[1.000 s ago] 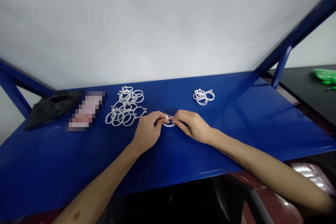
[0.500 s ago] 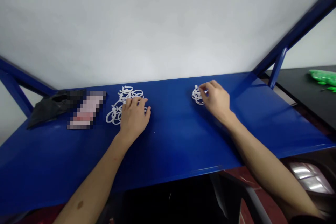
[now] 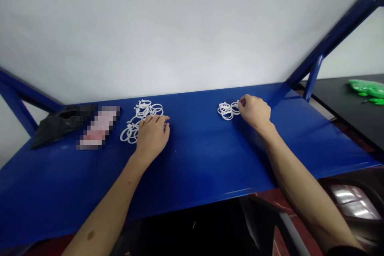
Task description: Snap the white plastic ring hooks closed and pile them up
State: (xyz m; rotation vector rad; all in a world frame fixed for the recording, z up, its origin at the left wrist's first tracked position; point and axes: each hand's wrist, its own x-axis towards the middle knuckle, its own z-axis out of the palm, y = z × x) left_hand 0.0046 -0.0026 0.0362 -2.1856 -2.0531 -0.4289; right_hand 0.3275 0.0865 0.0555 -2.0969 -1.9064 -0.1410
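Observation:
On the left of the blue table (image 3: 198, 160) lies a loose pile of white plastic rings (image 3: 144, 109), thin loops with small heads. My left hand (image 3: 152, 137) rests palm down over the near right part of this pile, fingers stretched out and thumb apart, hiding some loops. A smaller cluster of similar rings (image 3: 225, 112) lies to the right of centre. My right hand (image 3: 255, 111) is at its right side, thumb and fingers pinched together at the edge of one white ring (image 3: 235, 107). That ring overlaps the cluster.
A black plastic bag (image 3: 57, 126) and a blurred pinkish packet (image 3: 98, 128) lie at the table's left. Blue frame bars (image 3: 314, 76) slope up at both sides. On a black surface (image 3: 333, 104) to the right are green items (image 3: 367, 88). A white wall stands behind.
My right hand has shifted a little to the right, and more of the small cluster shows, with a ring at its right side by the fingertips. My left hand stays over the pile.

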